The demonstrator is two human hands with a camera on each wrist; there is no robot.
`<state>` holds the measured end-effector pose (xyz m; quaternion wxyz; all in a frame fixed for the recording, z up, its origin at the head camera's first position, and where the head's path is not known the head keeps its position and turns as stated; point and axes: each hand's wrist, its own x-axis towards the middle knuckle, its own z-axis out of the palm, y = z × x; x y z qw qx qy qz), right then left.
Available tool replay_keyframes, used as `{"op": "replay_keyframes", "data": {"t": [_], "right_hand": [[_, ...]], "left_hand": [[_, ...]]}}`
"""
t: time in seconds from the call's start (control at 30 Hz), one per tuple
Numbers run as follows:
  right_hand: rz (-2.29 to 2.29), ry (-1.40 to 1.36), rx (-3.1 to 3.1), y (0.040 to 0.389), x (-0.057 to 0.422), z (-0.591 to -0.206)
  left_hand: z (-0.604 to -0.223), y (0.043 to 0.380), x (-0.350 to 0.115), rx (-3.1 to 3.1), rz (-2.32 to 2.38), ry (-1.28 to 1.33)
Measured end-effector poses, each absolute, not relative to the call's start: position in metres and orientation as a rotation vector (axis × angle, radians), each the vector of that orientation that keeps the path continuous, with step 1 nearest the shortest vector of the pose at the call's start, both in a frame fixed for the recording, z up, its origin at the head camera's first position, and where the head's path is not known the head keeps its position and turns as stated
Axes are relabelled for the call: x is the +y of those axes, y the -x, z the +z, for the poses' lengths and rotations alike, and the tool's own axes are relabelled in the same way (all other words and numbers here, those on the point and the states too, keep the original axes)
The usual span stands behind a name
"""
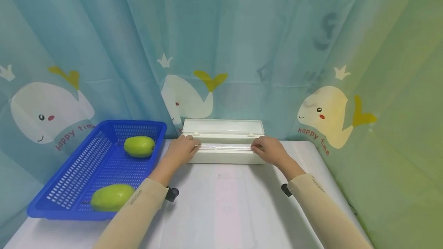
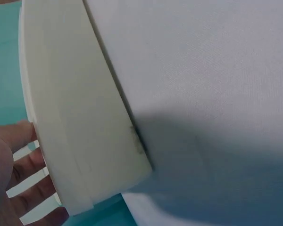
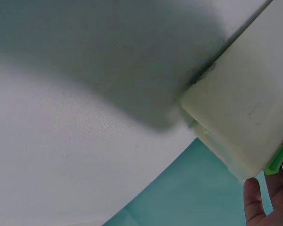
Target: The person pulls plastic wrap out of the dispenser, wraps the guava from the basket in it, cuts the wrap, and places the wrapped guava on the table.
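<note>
A pale table [image 1: 225,199] carries a blue basket [image 1: 119,169] and a white box [image 1: 226,158].

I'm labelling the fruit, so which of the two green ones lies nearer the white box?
The green fruit toward the far end of the blue basket; the other fruit lies toward the near end, farther from the white box.

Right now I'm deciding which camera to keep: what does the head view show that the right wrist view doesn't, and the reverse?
Only the head view: the blue basket, two green fruits, the left hand and the whale pictures. Only the right wrist view: a small green piece beside the right hand. Both: the white box, the right hand, the table and the curtain.
</note>
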<state>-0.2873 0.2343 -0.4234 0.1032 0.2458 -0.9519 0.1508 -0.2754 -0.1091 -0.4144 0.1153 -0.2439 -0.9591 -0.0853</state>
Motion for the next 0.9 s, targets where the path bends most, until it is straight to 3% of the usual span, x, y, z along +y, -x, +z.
{"op": "replay_keyframes", "data": {"t": [0.9], "right_hand": [[0.712, -0.392, -2.718, 0.311, 0.220, -0.430]], "left_hand": [[-0.418, 0.304, -0.104, -2.885, -0.253, 0.775]]}}
